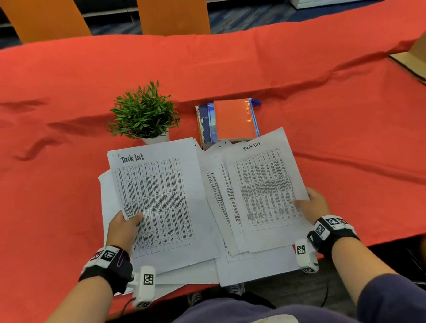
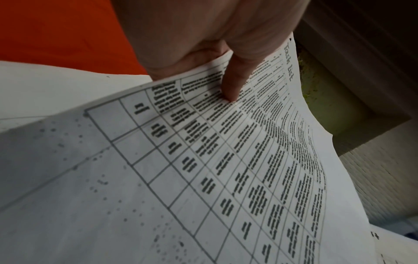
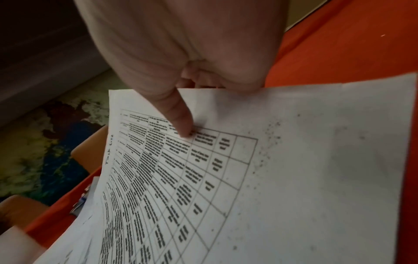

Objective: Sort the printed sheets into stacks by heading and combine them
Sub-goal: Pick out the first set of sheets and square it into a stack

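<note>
My left hand (image 1: pixel 127 225) pinches the left edge of a printed sheet headed "Task list" (image 1: pixel 160 200), thumb (image 2: pixel 233 85) on top, fingers hidden beneath. That sheet (image 2: pixel 226 169) is raised over a loose stack of white sheets (image 1: pixel 106 190) at the table's near edge. My right hand (image 1: pixel 311 204) pinches the right edge of another "Task list" sheet (image 1: pixel 264 183), thumb (image 3: pixel 181 123) pressed on the printed table. It tops a fanned stack of several printed sheets (image 1: pixel 218 200); the same top sheet (image 3: pixel 248 178) fills the right wrist view.
A small green potted plant (image 1: pixel 144 115) stands just behind the left sheets. A pile of notebooks with an orange cover (image 1: pixel 232 119) lies behind the right stack. A cardboard box (image 1: pixel 420 59) sits far right on the red tablecloth (image 1: pixel 328 136). Orange chairs (image 1: pixel 171 11) stand beyond.
</note>
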A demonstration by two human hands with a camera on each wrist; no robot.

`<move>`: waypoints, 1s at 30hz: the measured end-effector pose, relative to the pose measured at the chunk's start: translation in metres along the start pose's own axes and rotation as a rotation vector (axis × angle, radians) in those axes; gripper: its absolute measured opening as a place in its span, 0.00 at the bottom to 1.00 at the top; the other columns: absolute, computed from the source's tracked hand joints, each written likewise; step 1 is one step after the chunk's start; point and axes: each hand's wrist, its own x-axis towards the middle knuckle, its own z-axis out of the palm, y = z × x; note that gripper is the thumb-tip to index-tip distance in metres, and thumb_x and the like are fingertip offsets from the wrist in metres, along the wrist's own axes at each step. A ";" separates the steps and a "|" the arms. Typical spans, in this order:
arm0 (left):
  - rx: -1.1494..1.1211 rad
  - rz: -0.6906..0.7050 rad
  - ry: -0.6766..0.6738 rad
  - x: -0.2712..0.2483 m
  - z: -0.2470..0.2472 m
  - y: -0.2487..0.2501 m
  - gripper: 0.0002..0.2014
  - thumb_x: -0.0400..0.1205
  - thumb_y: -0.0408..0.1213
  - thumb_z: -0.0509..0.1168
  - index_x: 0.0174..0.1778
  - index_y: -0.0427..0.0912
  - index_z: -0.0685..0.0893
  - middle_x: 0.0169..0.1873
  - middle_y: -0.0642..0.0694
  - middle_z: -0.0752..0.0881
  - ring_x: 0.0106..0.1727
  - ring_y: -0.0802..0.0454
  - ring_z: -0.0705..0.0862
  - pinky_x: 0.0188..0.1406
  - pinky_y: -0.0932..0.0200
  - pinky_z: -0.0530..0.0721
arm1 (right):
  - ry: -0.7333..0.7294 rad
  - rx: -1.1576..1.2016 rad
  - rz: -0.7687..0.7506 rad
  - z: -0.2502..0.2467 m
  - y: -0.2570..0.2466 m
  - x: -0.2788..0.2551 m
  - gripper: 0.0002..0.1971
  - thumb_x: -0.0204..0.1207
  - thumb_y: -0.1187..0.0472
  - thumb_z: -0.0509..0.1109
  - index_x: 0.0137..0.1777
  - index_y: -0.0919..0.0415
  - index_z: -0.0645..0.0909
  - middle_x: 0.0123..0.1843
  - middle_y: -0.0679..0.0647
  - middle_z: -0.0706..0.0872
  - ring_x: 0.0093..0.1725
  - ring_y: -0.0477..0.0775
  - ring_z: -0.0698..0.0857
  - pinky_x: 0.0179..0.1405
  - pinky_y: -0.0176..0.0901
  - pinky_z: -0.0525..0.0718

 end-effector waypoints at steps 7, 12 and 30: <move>0.012 -0.019 -0.014 -0.007 0.008 0.006 0.23 0.85 0.32 0.62 0.77 0.35 0.68 0.76 0.38 0.73 0.76 0.40 0.71 0.73 0.46 0.67 | 0.016 -0.352 -0.001 0.046 0.005 0.017 0.16 0.70 0.56 0.71 0.56 0.61 0.86 0.59 0.64 0.84 0.57 0.65 0.81 0.56 0.50 0.80; 0.009 -0.035 -0.013 -0.008 0.002 0.003 0.23 0.85 0.33 0.63 0.76 0.36 0.69 0.76 0.40 0.73 0.76 0.40 0.70 0.74 0.43 0.66 | 0.087 -0.444 0.109 0.060 -0.004 0.014 0.21 0.75 0.62 0.66 0.69 0.61 0.79 0.73 0.60 0.70 0.72 0.63 0.66 0.71 0.54 0.69; 0.002 -0.014 0.005 -0.013 0.002 0.013 0.25 0.85 0.30 0.62 0.78 0.34 0.66 0.77 0.38 0.72 0.76 0.39 0.70 0.71 0.47 0.68 | 0.071 -0.044 -0.051 0.009 -0.014 0.009 0.11 0.80 0.66 0.67 0.60 0.66 0.83 0.50 0.61 0.87 0.51 0.66 0.87 0.44 0.46 0.80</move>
